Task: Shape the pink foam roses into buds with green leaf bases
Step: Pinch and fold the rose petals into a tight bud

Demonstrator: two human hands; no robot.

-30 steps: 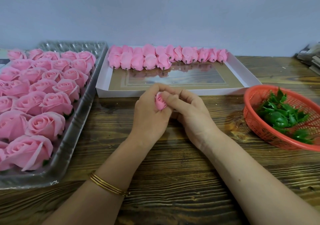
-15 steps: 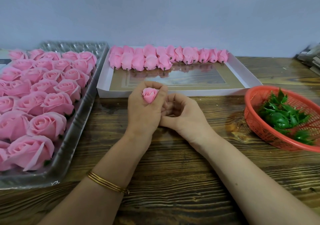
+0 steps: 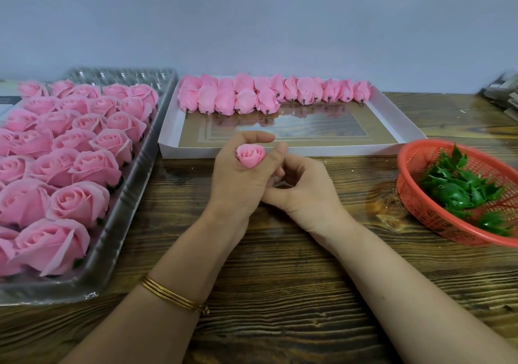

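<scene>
My left hand [image 3: 241,184] holds a small pink foam rose bud [image 3: 250,155] upright between its forefinger and thumb, just in front of the white box. My right hand [image 3: 304,195] lies against the left one from the right, fingers curled in under the bud; what its fingertips touch is hidden. Several open pink roses [image 3: 64,150] fill the clear plastic tray [image 3: 131,195] on the left. A row of finished buds [image 3: 252,97] lines the far side of the white box [image 3: 308,150]. Green leaf bases [image 3: 459,190] lie in the red basket [image 3: 414,195] on the right.
Everything rests on a dark wooden table [image 3: 280,293] against a pale wall. Some stacked grey items [image 3: 504,94] sit at the far right edge. A gold bangle [image 3: 173,296] is on my left wrist.
The bud has risen from between both hands into my left hand's fingers alone, facing up. My right hand has come off the petals and curled in below.
</scene>
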